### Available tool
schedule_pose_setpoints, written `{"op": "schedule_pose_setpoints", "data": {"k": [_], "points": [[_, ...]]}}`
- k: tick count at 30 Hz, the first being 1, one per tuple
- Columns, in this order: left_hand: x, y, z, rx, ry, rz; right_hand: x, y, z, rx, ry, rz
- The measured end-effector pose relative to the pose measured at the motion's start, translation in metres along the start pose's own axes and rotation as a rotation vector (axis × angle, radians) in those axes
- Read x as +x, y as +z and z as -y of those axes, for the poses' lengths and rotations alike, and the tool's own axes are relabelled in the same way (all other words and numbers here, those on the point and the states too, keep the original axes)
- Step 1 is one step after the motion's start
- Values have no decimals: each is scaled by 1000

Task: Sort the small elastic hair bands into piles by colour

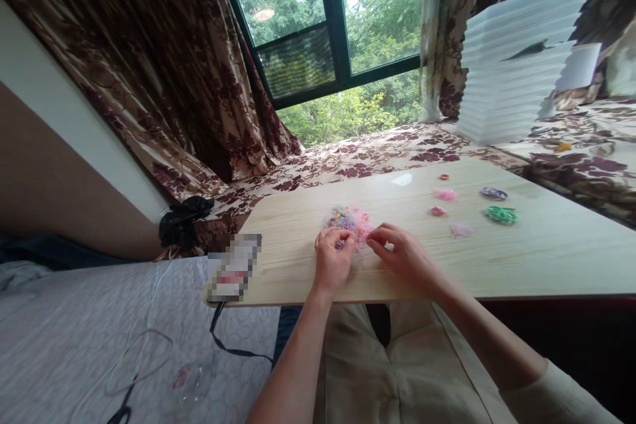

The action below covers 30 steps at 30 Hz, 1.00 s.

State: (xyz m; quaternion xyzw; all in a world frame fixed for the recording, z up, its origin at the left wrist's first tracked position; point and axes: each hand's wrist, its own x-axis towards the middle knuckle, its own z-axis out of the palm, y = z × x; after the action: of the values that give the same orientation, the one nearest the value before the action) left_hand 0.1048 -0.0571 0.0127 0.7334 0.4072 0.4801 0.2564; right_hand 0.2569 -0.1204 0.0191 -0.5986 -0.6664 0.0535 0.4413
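A tangled pile of small multicoloured elastic hair ties (346,217) lies on the light wooden board, mostly pink and lilac with other colours mixed in. At its near edge is my left hand (334,262), thumb and forefinger pinched together; a dark purple bit shows by its fingers. My right hand (400,252) is just to the right, with its fingertips also closed in a pinch. Pink strands show between the two hands, but what exactly each hand grips is too small to tell. Both wrists reach over the board's near edge.
Sorted on the board (546,245) at right are a green bundle (501,214), a purple bundle (493,193), a pink bundle (446,195) and smaller pink groups. A blurred phone-like object (233,271) lies at the left edge. A white pleated lampshade (517,66) stands behind.
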Motion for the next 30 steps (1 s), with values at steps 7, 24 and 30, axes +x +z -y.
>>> {"op": "schedule_pose_setpoints", "data": {"k": [7, 24, 30], "points": [[0, 1, -2, 59, 43, 31, 0, -1, 2, -7, 18, 43], [-2, 1, 0, 154, 115, 65, 3, -3, 8, 25, 0, 123], [-1, -1, -3, 155, 96, 44, 3, -1, 3, -7, 31, 90]]}}
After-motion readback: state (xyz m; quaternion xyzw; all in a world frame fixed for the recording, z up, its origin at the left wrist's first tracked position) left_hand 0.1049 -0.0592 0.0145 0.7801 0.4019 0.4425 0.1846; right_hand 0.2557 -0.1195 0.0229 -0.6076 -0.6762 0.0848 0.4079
